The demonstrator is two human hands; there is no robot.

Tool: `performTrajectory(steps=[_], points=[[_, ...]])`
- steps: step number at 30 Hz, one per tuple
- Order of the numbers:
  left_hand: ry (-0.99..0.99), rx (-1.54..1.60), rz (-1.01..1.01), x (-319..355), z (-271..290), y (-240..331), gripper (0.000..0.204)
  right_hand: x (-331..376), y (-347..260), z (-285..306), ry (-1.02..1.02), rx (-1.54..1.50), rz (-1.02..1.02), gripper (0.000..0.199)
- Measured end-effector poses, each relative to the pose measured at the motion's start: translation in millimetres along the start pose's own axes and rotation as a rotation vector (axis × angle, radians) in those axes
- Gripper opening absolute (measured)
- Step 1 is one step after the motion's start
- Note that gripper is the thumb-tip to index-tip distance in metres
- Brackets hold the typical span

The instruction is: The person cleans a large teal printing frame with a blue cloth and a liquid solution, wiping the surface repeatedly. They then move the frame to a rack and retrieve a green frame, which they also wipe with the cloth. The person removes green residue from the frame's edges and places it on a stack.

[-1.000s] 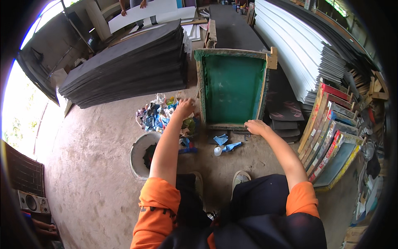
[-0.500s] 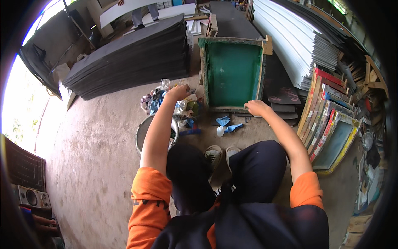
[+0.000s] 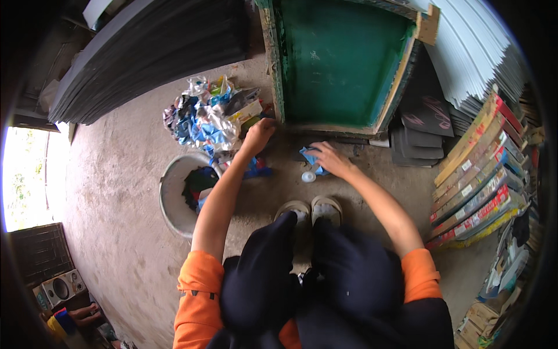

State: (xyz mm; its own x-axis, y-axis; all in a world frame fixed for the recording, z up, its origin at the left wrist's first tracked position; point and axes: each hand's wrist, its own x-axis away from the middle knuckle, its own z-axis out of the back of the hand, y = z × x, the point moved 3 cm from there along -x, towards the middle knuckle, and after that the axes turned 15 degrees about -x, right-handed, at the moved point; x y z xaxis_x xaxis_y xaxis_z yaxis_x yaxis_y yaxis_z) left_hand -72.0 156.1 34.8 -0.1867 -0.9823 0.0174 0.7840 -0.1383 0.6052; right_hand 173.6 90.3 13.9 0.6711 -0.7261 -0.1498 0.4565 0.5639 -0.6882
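Note:
My left hand [image 3: 259, 137] is closed near the lower left corner of a framed green screen [image 3: 343, 64]; what its fingers hold, if anything, is hidden. My right hand [image 3: 332, 158] reaches down over a crumpled blue cloth [image 3: 307, 155], fingers somewhat apart and seeming to touch it. Part of the cloth shows beside the fingertips, part under the palm. Close by stands a small whitish bottle [image 3: 308, 177]. The screen leans upright beyond both hands, in a worn wooden frame. Left of my left hand lies a heap of crumpled rags and plastic [image 3: 212, 119].
A pale bucket [image 3: 168, 200] holding dark rags stands by my left forearm. Dark sheets [image 3: 157, 52] are stacked at the far left, white sheets [image 3: 474, 46] at the far right. Several wooden frames [image 3: 474, 192] lean at right. A speaker [image 3: 60, 289] sits at lower left.
My right hand has left the screen frame's lower edge and come down to the blue cloth. My left hand has moved toward the frame's lower left corner. The view has tilted downward.

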Motion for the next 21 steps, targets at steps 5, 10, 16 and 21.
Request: performTrajectory(steps=[5,10,16,21], points=[[0.154,0.344,0.165,-17,-25,0,0.019,-4,29,-13,0.030,-0.065,0.002,0.029],[0.278,0.676,0.182,-36,-1,3,0.019,-70,3,91,0.655,-0.051,0.015,0.019],[0.439,0.664,-0.033,-81,56,52,0.027,-192,-43,225,1.185,-0.205,0.305,0.013],[0.558,0.558,-0.019,-82,78,59,0.026,-250,-49,214,1.227,-0.624,0.347,0.023]])
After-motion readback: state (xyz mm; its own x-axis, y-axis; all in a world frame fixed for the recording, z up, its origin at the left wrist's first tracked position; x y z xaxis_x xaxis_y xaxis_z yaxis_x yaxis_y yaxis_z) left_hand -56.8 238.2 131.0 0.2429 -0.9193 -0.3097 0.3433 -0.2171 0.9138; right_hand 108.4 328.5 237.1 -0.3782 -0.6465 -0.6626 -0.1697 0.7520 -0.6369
